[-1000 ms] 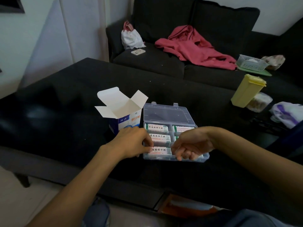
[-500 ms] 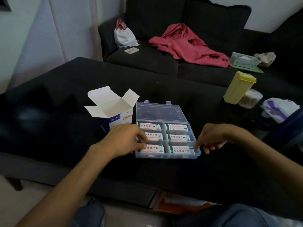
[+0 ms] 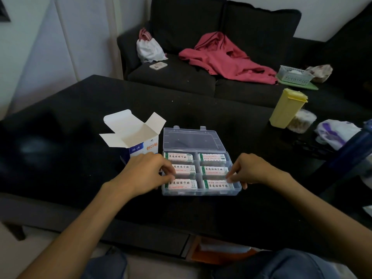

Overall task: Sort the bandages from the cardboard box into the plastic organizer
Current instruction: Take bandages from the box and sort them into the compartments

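Six compartments of the plastic organizer [image 3: 201, 191] hold bandages [image 3: 214, 170]. Left hand [image 3: 148, 172] and right hand [image 3: 250, 170] fingers curl on its sides. Beside it, the cardboard box [image 3: 136, 137] looks empty; closing remains.

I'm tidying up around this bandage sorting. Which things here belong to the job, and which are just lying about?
Part of the job: cardboard box, plastic organizer, bandages, left hand, right hand.

Lying about: yellow container, red garment, white bag, phone, mesh basket.
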Tool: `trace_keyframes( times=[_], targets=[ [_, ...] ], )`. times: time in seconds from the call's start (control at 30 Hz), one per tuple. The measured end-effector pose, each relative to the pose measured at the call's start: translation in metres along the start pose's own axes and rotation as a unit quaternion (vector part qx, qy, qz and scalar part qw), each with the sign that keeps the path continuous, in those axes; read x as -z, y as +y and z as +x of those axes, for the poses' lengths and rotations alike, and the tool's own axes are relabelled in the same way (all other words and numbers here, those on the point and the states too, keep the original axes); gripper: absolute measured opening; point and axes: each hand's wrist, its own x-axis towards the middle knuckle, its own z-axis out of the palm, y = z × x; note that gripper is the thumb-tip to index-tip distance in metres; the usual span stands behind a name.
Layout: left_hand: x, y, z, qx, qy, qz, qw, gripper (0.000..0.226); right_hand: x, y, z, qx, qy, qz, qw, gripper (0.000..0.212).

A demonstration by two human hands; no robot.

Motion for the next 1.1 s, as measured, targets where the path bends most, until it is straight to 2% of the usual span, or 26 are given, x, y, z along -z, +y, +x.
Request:
trace_keyframes(
  times=[0.1,0.23,0.4,0.53,0.67,0.73,0.8,0.87,0.9,0.97,1.03,1.07,1.1],
  targets=[
    [0.0,-0.001,0.0,0.001,0.001,0.0,1.0,0.017,-0.004,0.003,0.0,0.026,-0.026,-0.013,0.999,0.021],
    [0.0,-0.002,0.0,0.004,0.009,0.005,1.0,0.019,-0.003,0.004,-0.001,0.033,-0.023,-0.014,0.999,0.019],
    [0.003,0.0,-0.001,0.025,0.052,-0.023,0.998,0.023,0.013,-0.005,-0.014,0.047,0.039,0.042,0.997,0.012],
    [0.012,0.003,-0.002,0.084,0.182,-0.051,0.978,0.024,0.031,-0.025,-0.023,0.085,0.08,0.1,0.988,0.009],
    [0.027,-0.003,-0.009,0.171,0.349,-0.05,0.92,0.02,0.028,-0.06,-0.014,0.166,0.136,0.135,0.967,0.007],
    [0.031,-0.013,-0.012,0.212,0.373,-0.052,0.902,0.03,0.018,-0.08,-0.007,0.229,0.196,0.123,0.946,0.024],
    [0.031,-0.028,-0.013,0.246,0.352,-0.047,0.902,0.051,0.003,-0.1,0.001,0.292,0.266,0.069,0.916,0.045],
    [0.032,-0.042,-0.013,0.291,0.302,-0.078,0.904,0.074,-0.013,-0.116,0.007,0.338,0.304,-0.019,0.89,0.06],
    [0.035,-0.048,-0.013,0.321,0.275,-0.129,0.897,0.085,-0.021,-0.123,0.012,0.342,0.305,-0.071,0.886,0.065],
    [0.039,-0.053,-0.012,0.377,0.212,-0.27,0.86,0.097,-0.035,-0.128,0.019,0.329,0.298,-0.136,0.885,0.07],
    [0.042,-0.061,-0.012,0.37,0.175,-0.424,0.808,0.086,-0.042,-0.13,0.022,0.339,0.307,-0.1,0.884,0.065],
    [0.041,-0.065,-0.012,0.349,0.17,-0.474,0.79,0.075,-0.044,-0.13,0.02,0.353,0.328,-0.063,0.874,0.057],
    [0.04,-0.067,-0.013,0.324,0.171,-0.497,0.787,0.065,-0.045,-0.127,0.017,0.362,0.356,-0.029,0.861,0.046]
  ],
)
